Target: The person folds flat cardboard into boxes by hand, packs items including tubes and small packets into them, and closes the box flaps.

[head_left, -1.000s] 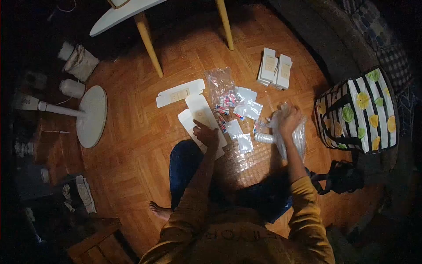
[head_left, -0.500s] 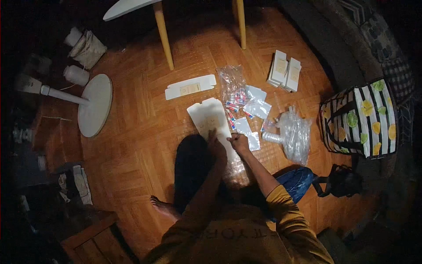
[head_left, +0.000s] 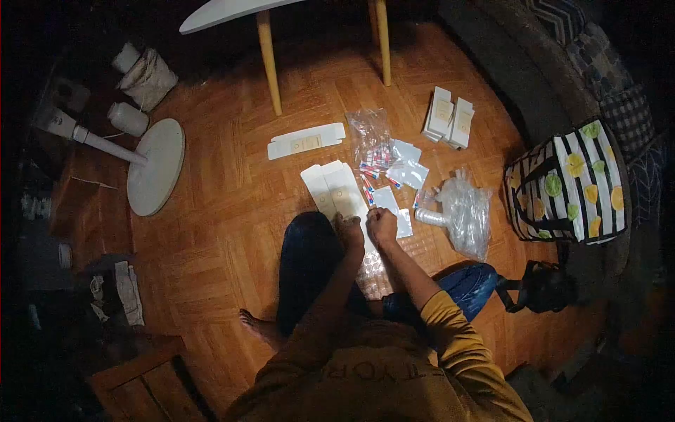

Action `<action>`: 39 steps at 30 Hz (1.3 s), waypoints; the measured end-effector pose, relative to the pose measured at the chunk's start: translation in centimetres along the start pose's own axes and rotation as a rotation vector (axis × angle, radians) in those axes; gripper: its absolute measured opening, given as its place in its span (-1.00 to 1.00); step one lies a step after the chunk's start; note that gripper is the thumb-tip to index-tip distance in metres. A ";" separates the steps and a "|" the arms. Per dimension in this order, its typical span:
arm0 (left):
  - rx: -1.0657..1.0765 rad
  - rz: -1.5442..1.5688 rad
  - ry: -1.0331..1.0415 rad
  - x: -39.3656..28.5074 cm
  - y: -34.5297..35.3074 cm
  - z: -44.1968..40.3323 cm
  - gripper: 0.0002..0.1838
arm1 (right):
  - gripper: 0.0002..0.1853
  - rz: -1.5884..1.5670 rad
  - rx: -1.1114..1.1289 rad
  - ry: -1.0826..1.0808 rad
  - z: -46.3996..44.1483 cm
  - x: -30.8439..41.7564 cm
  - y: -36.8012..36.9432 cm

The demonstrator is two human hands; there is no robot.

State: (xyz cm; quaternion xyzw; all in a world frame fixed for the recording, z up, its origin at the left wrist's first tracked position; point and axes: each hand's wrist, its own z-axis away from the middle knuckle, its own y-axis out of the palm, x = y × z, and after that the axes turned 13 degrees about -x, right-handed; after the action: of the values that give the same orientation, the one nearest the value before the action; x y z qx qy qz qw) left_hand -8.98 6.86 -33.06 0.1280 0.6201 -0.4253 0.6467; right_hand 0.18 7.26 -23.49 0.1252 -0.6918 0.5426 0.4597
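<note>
My left hand [head_left: 349, 231] is closed at the lower part of a flat, unfolded white box [head_left: 336, 186] lying in front of my legs. Beside it, my right hand [head_left: 382, 226] has its fingers pinched together near the box's right edge; whatever they hold is too small to name. Small red, white and blue tubes [head_left: 368, 190] lie just beyond the right hand, partly in a clear plastic bag [head_left: 368, 133]. White packets [head_left: 406, 174] are next to them. A second flat white box [head_left: 305, 142] lies farther up the floor.
To the right lie a clear roll [head_left: 430, 216] and a crumpled plastic bag [head_left: 467, 218]. White boxes [head_left: 450, 119] are stacked at the upper right. A striped fruit-print bag [head_left: 573, 183] stands at the right, a round white base [head_left: 157, 169] at the left, and table legs [head_left: 268, 63] at the top.
My right hand has left the crumpled plastic bag and come over beside my left hand at the box. My left hand has moved from the box's middle to its lower part.
</note>
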 end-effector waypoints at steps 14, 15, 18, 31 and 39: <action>-0.043 0.016 -0.052 -5.3 -2.2 1.7 -0.62 | -0.70 0.230 -0.092 -0.022 1.3 1.2 0.9; -0.040 0.004 0.014 -6.9 -2.8 2.2 -0.62 | -0.75 0.216 -0.060 -0.001 1.0 1.2 0.8; -0.190 -0.115 0.272 -7.2 -2.3 2.8 -0.57 | -0.81 0.084 0.071 0.099 -0.2 1.3 0.2; 0.309 -0.435 0.736 -3.3 -1.9 -0.8 -0.74 | -0.77 0.237 0.063 -0.226 0.6 0.6 0.0; 0.338 0.169 -0.135 -9.2 -2.7 1.0 -0.52 | -0.88 0.084 -0.171 -0.265 1.3 1.7 -0.6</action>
State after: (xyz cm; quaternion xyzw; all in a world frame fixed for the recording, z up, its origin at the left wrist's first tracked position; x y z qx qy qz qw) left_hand -8.97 8.11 -23.53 0.2575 0.4821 -0.4751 0.6896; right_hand -0.95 6.43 -21.80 0.1269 -0.7949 0.4791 0.3500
